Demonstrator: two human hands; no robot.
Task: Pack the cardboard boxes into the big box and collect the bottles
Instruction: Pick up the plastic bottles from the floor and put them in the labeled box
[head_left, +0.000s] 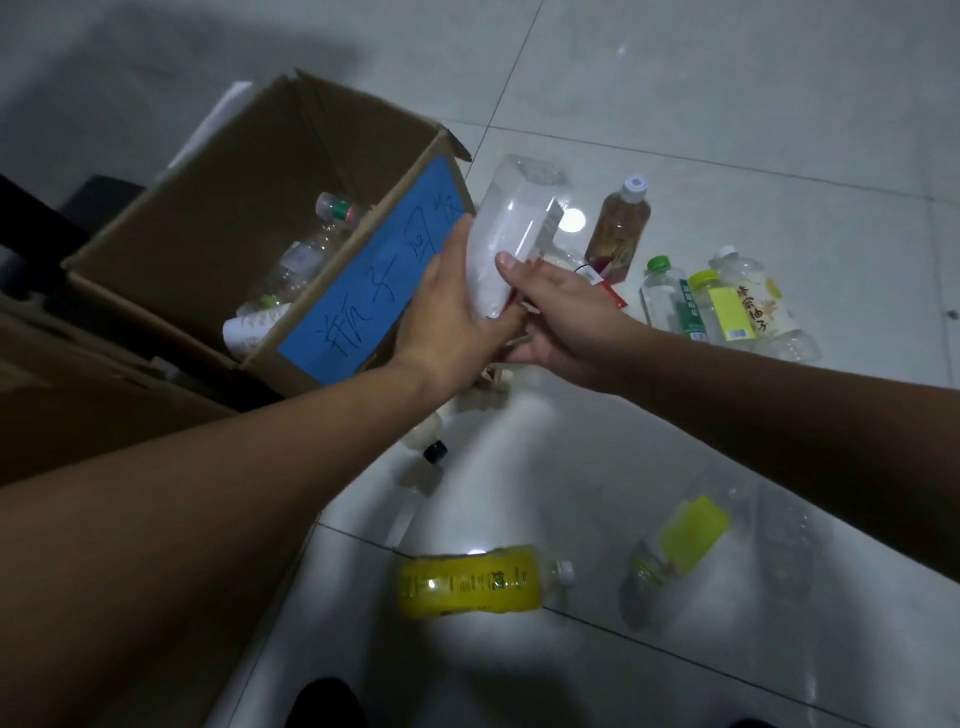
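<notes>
Nearest, a yellow-labelled bottle (467, 579) and a lime-labelled clear bottle (675, 551) lie uncollected on the floor tiles (571, 441). Beyond them both hands hold one clear plastic bottle (511, 234), base up. The left hand (452, 306) wraps its side. The right hand (556, 312) pinches near the neck and may also hold thin pale sticks (496, 374), though that part is blurred. Best let the left carry it over the rim of the cardboard box (234, 171) just beside and release low among the boxed bottles (311, 249). That frees the right for the amber bottle (618, 223) farther off.
</notes>
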